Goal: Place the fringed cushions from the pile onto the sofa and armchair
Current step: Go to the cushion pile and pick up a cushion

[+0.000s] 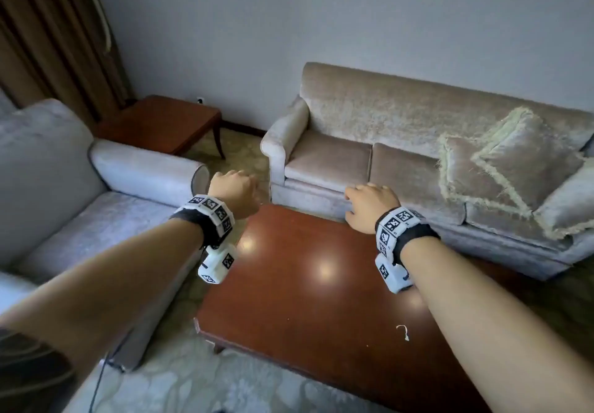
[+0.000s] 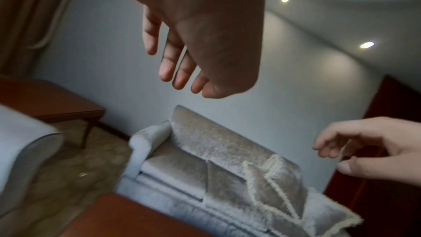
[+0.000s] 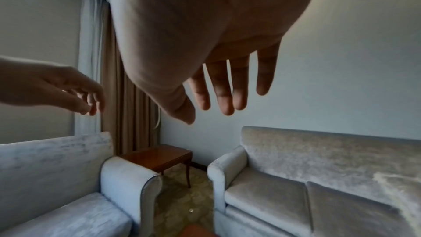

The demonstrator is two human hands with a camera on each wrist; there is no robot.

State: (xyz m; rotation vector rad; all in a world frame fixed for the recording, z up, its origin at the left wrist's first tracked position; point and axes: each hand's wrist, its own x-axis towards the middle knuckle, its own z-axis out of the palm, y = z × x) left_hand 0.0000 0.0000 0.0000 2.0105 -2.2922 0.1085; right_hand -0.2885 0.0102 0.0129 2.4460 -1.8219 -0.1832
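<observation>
Three pale fringed cushions are piled at the right end of the beige sofa [image 1: 369,117]. One cushion [image 1: 527,152] leans against the backrest as a diamond, one [image 1: 466,171] lies flat under it, and a third [image 1: 569,207] rests at the front right. The grey armchair [image 1: 41,162] on the left has a bare seat. My left hand [image 1: 233,187] hovers near the armchair's arm, fingers relaxed and holding nothing [image 2: 182,64]. My right hand [image 1: 369,207] hangs over the coffee table's far edge, fingers straight and empty [image 3: 223,93]. Neither hand touches a cushion.
A glossy red-brown coffee table [image 1: 321,300] stands between me and the sofa, with a small white scrap [image 1: 403,332] on it. A wooden side table [image 1: 160,123] fills the corner by the brown curtain [image 1: 48,43]. Patterned carpet [image 1: 238,155] shows between armchair and sofa.
</observation>
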